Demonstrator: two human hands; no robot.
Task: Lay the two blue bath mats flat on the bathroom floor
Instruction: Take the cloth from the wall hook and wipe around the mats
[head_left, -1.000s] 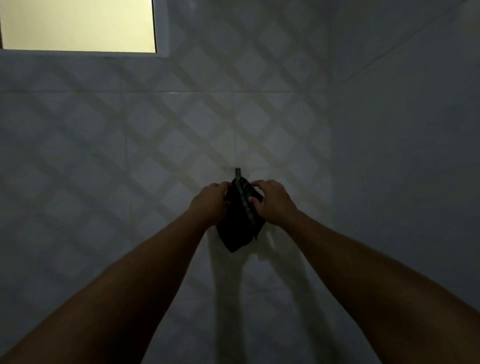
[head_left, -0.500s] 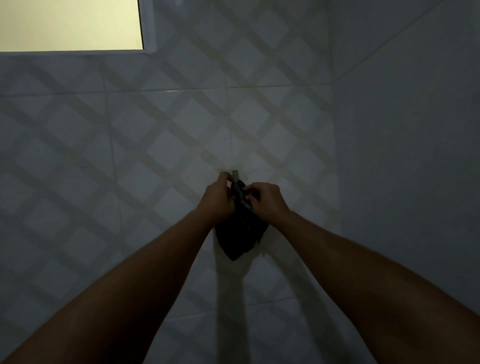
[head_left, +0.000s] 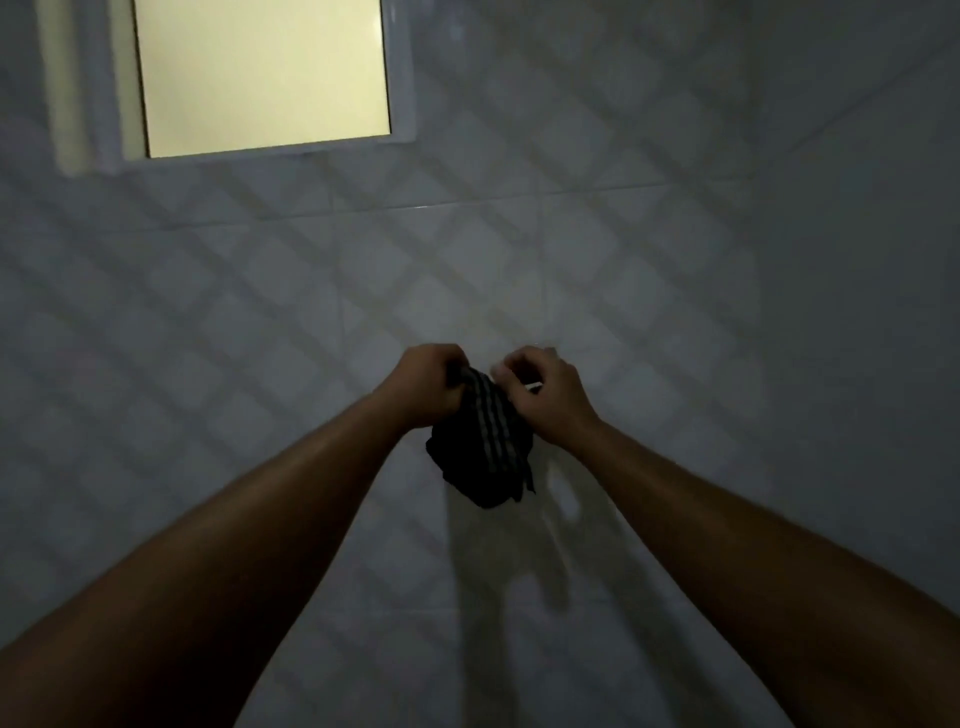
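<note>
Bath mats are nowhere in the head view; what hangs below the fingers (head_left: 453, 370) of the left hand (head_left: 428, 387) is a small dark striped cloth (head_left: 485, 447), against the tiled wall (head_left: 260, 322). Left fingers are closed on its top edge. The right hand (head_left: 545, 397) is curled just beside it, touching the cloth, its grip unclear. Probably it should be put aside first, then look down to the floor for the mats, since no floor shows

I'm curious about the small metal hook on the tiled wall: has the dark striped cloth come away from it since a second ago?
Cannot tell: the dark striped cloth now hides the hook.
</note>
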